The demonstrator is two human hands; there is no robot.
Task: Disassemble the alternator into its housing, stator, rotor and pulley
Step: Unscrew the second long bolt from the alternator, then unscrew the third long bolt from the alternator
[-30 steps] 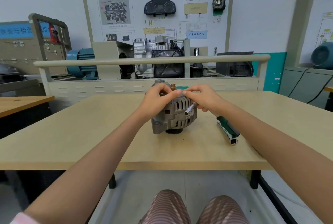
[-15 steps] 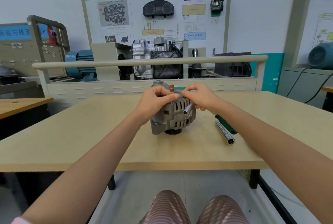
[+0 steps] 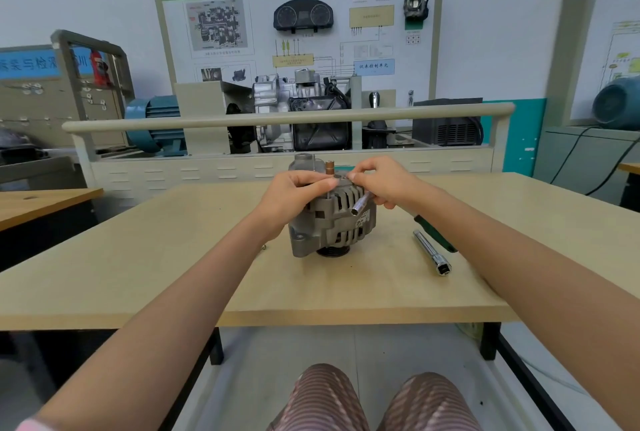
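Alternator (image 3: 330,222) upright on table (image 3: 173,274) — left hand (image 3: 294,198) grips its top, right hand (image 3: 384,184) holds socket driver (image 3: 360,205) — extension bar (image 3: 433,254) beside.

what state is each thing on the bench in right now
alternator: assembled, standing pulley-end down on the table
left hand: grips the alternator's top edge
right hand: holds a metal socket, fingertips pinching at the alternator's top
copper terminal: upright, in place on top
extension bar: lying loose on the table, untouched
green-handled tool: lying on the table, partly under the right forearm
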